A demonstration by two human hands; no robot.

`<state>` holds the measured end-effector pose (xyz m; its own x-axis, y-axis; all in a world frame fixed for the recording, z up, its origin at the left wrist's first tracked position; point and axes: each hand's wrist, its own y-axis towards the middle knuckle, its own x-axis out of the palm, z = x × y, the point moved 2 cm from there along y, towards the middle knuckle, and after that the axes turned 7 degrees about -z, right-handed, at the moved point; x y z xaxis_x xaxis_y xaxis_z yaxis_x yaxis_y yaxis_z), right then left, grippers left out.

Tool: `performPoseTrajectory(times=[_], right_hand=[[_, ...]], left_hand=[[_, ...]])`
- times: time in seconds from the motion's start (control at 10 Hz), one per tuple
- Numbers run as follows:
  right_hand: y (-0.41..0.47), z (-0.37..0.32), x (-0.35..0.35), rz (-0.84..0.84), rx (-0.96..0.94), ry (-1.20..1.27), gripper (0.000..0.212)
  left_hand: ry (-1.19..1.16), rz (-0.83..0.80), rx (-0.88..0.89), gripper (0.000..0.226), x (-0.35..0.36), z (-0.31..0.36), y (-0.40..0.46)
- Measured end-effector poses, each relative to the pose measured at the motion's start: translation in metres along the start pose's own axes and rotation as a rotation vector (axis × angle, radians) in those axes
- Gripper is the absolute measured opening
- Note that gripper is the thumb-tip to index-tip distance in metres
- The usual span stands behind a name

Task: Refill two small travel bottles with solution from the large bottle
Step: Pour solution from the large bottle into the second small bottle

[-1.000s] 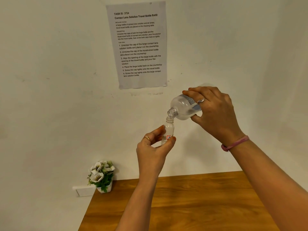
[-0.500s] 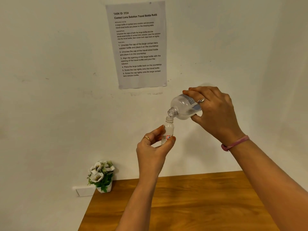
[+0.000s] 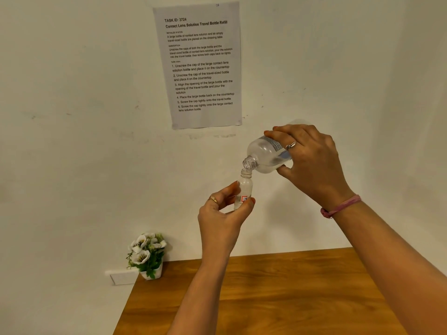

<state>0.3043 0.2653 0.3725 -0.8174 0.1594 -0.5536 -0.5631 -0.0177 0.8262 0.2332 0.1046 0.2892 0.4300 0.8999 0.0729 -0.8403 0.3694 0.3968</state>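
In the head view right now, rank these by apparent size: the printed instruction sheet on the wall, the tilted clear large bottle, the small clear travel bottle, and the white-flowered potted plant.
1. Printed instruction sheet
2. White-flowered potted plant; large bottle looks similar, partly covered by the right hand, so no ranking.
3. Small clear travel bottle, held in the left hand.

Clear large bottle (image 3: 266, 154) tipped, uncapped mouth just over upright travel bottle (image 3: 244, 187).

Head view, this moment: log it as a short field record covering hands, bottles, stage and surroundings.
left hand: pinches small travel bottle, upright, uncapped
right hand: grips large bottle, tipped, mouth down-left
alignment: large bottle's mouth just above the travel bottle's neck
stage: pouring pose; stream not discernible
table: wooden, below the hands
wall: instruction sheet
corner: potted flowers
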Motion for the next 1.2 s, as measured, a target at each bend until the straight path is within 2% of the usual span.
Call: performPoseTrajectory(times=[1.2], right_hand=[[-0.0006, 0.0008, -0.0018, -0.005, 0.006, -0.002, 0.060]], left_hand=[[-0.012, 0.008, -0.001, 0.036, 0.0018, -0.0010, -0.0005]])
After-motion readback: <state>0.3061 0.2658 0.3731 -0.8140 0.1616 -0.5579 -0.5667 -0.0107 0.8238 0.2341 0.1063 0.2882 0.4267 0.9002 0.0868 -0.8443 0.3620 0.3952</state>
